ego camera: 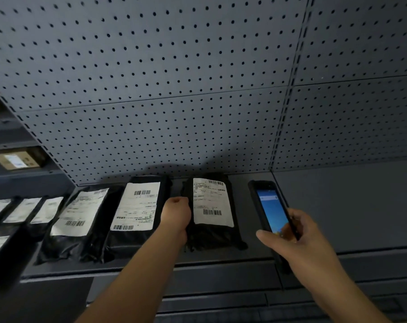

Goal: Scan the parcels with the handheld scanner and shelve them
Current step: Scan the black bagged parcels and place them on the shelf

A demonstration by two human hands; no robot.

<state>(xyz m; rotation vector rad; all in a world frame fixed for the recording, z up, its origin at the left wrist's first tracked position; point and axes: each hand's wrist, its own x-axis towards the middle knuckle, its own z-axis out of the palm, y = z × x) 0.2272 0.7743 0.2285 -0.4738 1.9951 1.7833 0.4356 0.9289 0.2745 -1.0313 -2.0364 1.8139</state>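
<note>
The left hand (177, 212) grips the left edge of a black plastic mailer parcel (213, 212) lying label-up on the dark grey metal shelf (221, 258), apparently squaring it beside its labelled neighbours. The right hand (298, 236) clasps the black handheld scanner (271, 209), lit screen tilted up for reading. The white label's (210, 201) barcodes show; its text is too small to read.

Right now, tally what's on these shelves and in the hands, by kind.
Black parcels with white labels: 7, among them the parcel the left hand holds at its edge
Cardboard boxes: 1
Handheld scanners: 1, gripped by the right hand
Total: 9
</note>
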